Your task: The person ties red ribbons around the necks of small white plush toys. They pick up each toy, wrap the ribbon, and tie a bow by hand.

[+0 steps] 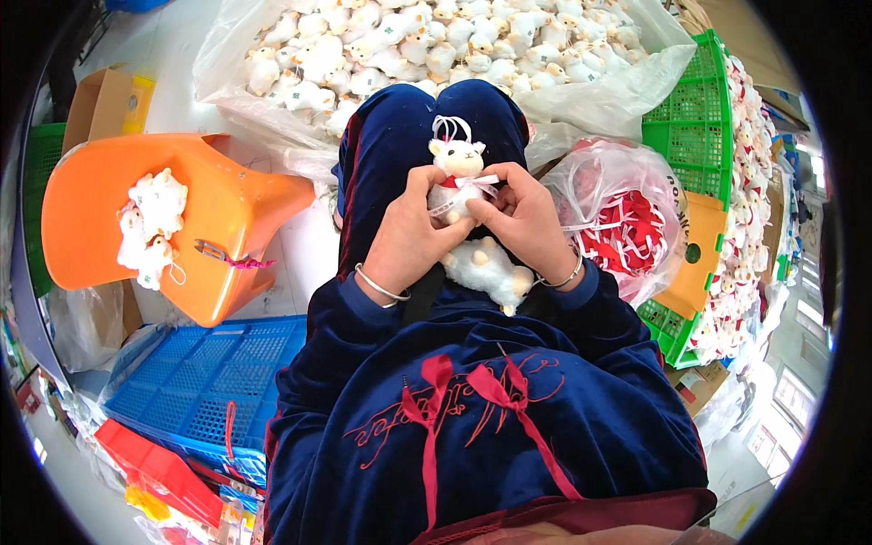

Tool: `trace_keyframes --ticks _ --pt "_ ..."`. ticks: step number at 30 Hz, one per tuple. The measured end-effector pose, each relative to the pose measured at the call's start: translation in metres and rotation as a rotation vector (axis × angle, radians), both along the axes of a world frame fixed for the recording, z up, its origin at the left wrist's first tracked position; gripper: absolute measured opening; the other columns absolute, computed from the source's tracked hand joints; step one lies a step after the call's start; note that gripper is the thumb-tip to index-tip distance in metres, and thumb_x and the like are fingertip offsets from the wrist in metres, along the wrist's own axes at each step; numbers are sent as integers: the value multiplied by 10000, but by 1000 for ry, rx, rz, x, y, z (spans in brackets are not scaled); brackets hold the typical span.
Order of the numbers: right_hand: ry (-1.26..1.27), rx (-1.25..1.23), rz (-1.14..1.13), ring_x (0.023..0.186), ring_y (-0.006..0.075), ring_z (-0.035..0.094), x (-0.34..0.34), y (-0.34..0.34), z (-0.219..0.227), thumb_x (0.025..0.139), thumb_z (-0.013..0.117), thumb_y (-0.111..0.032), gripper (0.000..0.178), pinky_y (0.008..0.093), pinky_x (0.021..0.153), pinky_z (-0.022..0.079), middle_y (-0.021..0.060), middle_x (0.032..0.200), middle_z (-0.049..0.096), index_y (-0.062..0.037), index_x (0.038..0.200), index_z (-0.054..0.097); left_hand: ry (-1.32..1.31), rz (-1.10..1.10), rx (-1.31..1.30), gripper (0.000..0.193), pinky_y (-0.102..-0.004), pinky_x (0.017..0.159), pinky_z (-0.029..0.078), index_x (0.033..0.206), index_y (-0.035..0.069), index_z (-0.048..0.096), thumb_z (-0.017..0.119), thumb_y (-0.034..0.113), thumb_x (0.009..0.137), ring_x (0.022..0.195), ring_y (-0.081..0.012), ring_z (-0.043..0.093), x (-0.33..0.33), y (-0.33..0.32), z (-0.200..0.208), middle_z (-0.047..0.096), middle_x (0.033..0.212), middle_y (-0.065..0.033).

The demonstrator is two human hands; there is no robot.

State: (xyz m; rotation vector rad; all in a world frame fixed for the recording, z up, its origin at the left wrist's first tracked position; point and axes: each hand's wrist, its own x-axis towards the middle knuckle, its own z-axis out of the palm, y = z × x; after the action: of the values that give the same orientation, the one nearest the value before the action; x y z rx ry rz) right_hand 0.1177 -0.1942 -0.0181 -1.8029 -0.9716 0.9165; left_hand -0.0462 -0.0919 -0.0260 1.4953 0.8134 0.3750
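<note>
Over my lap, both hands hold a small white plush lamb [458, 158] upright, with a loop of white cord on its head. My left hand [409, 222] is closed round one side of its body. My right hand [525, 222] is closed at the other side, its thumb and fingers at a pale ribbon [476, 183] at the lamb's neck. Some red shows under the ribbon. A second white plush lamb [486, 272] lies on my lap below my hands, between my wrists.
A large clear plastic sheet [227, 68] beyond my knees bears a heap of plush lambs. Left, an orange chair [82, 191] holds finished-looking lambs and small snips [211, 250]. A blue crate [209, 372] stands nearer. Right are a bag of red pieces [627, 232] and a green crate [686, 109].
</note>
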Motion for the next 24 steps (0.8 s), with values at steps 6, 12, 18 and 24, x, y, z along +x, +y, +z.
trace_keyframes --ticks 6,12,18,24 --pt "256 64 -101 716 46 570 2 0 1 914 759 -108 265 228 629 482 5 861 646 3 1118 632 -145 103 -63 708 -345 821 581 1333 -55 486 854 250 810 960 -222 702 9 -12 -21 675 1117 -179" --pt "198 27 -85 721 22 529 12 -4 4 946 735 -106 136 203 624 440 -32 817 636 3 1012 686 -128 -24 -415 542 -209 619 511 1377 -41 522 724 173 923 795 -68 643 8 1 -4 647 1239 -124" --pt "214 3 -42 689 22 520 18 -5 6 955 726 -132 152 210 596 431 -22 764 633 18 967 703 -119 12 -370 511 -195 522 467 1335 -31 536 761 138 909 637 -41 588 16 -4 -7 662 1158 -99" --pt "192 23 1 653 34 516 11 2 6 952 718 -133 153 235 564 418 -3 730 636 18 943 699 -136 73 -369 404 -195 498 462 1266 -11 585 751 114 920 599 -38 573 20 -9 -15 664 1040 -53"
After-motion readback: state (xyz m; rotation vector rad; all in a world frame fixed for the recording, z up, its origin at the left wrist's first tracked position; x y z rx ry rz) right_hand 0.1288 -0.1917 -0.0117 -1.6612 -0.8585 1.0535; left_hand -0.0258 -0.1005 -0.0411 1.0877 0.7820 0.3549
